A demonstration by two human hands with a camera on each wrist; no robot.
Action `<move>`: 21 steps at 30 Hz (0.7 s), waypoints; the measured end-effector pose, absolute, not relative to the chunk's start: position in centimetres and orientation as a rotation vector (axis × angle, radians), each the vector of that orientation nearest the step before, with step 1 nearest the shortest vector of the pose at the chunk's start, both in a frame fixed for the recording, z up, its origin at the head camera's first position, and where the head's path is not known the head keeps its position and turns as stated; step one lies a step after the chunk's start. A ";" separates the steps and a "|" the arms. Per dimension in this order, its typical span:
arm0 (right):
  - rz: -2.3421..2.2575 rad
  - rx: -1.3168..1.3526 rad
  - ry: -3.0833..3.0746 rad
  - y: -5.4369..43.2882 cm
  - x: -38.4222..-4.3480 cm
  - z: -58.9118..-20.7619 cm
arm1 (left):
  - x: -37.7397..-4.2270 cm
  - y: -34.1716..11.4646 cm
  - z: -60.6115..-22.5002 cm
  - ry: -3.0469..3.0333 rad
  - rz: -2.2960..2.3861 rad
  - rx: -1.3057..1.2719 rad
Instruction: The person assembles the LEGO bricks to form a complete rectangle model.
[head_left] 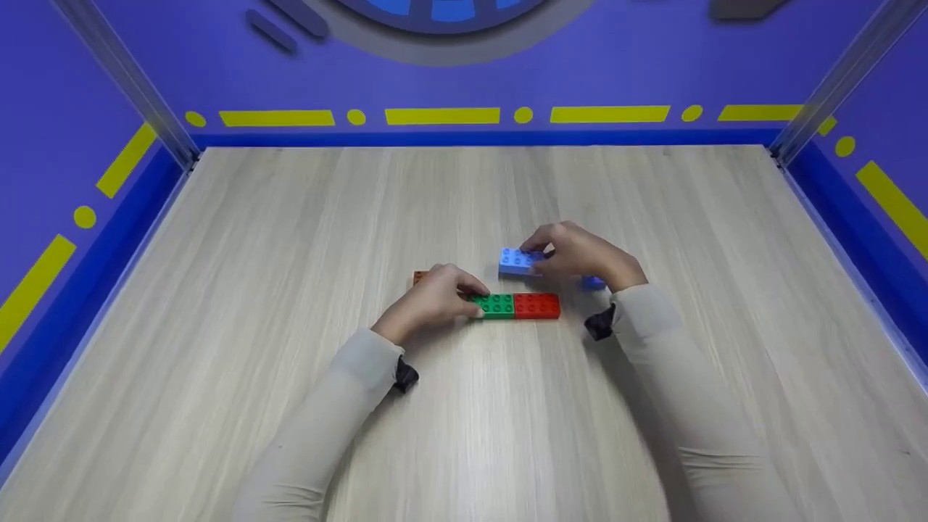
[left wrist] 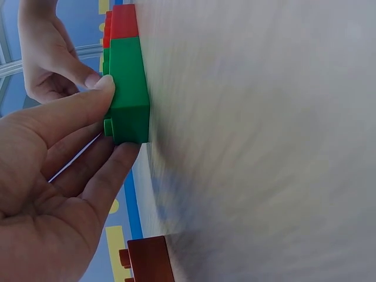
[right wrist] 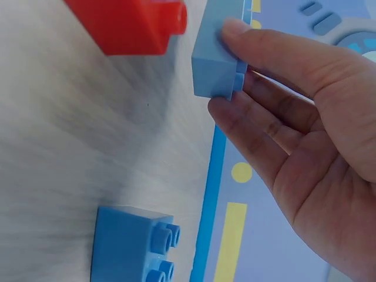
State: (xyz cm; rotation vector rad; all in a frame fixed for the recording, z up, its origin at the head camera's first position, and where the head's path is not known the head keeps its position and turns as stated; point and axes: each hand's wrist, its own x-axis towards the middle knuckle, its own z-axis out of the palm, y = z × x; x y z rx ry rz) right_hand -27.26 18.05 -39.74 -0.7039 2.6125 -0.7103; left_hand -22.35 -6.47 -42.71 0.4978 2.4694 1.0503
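My left hand pinches a green toy building brick, thumb on one long side and fingers at its end. End to end with the green brick lies a red brick, on its right. Behind these two, my right hand holds a light blue brick between thumb and fingers. In the right wrist view the thumb presses the light blue brick's side. Whether that brick touches the table cannot be told.
A brown brick sits to the left, mostly hidden behind my left hand in the head view. A darker blue brick stands near my right wrist. Purple-blue panels border the wooden tabletop.
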 end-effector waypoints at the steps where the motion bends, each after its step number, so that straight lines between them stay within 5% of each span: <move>1: -0.710 -0.708 2.608 18.1 -27.2 -39.7 | -22.3 -6.5 -42.7 2.467 1.052 0.491; 21: -0.730 -0.814 2.577 18.6 -25.5 -39.1 | -22.3 -6.4 -42.6 2.442 1.063 0.456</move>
